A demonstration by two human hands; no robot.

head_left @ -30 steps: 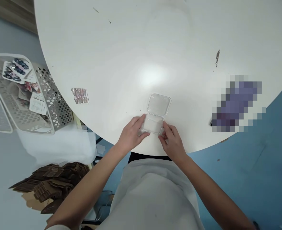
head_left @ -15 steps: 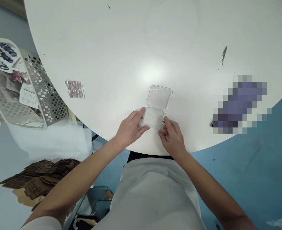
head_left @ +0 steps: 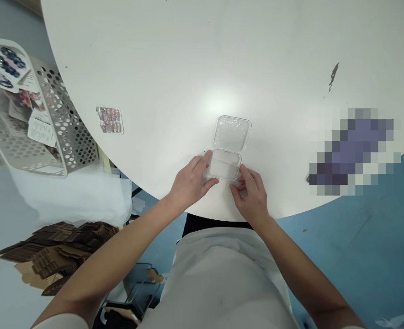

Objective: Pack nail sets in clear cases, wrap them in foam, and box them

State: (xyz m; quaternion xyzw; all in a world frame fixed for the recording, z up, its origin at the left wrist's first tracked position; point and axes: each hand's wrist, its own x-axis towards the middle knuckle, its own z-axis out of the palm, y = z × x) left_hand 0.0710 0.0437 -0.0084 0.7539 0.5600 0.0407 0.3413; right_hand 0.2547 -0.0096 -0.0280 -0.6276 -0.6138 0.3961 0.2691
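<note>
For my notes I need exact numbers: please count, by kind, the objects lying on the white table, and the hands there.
Hands (left hand, right hand): 2
Open clear case: 1
Card of pinkish pieces: 1
Purple object, pixelated: 1
Total: 5

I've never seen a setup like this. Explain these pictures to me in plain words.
There is no machine here: a person is working with two bare hands. Every picture comes from one camera worn on the head, looking forward and down. On the white table is a clear case, its lid folded open. The left hand is at the case's left side, the right hand at its right; how firmly either grips it can't be told. Further left lies a small card with shiny pinkish pieces. At right is a purplish thing, pixelated beyond recognition. Left of the table is a perforated basket with more cards.
</note>
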